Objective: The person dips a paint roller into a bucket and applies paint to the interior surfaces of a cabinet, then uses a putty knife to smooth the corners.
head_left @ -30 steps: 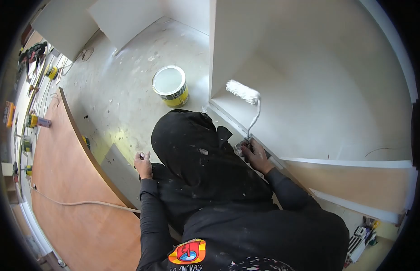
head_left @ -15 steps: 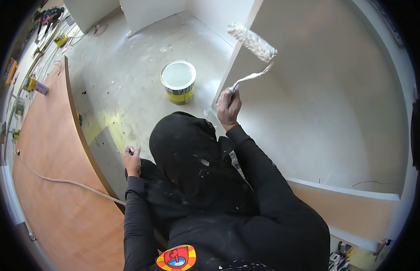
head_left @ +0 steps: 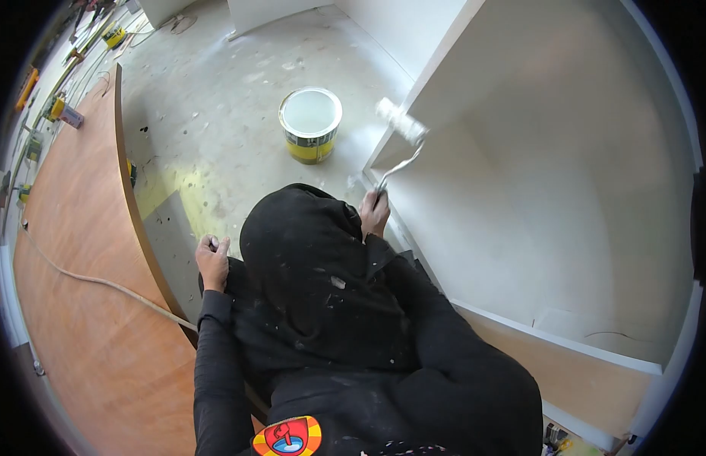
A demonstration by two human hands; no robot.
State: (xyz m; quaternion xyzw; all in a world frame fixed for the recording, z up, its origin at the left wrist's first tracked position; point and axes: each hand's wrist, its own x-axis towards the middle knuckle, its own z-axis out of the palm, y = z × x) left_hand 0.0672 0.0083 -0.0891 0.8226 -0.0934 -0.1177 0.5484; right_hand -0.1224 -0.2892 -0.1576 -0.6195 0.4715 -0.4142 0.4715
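A white cabinet (head_left: 565,175) with a bare wooden front edge fills the right side, its inner faces painted pale. A curved brown plywood panel (head_left: 79,304) lies on the spattered concrete floor at left, with a cable across it. A yellow-banded paint bucket (head_left: 310,125) stands open near the cabinet's corner, white inside. The right hand (head_left: 375,213) grips the paint roller (head_left: 401,121), whose fuzzy white sleeve sits against the cabinet's side edge on a bent metal arm. The left hand (head_left: 213,260) is clenched in a fist, empty so far as shows.
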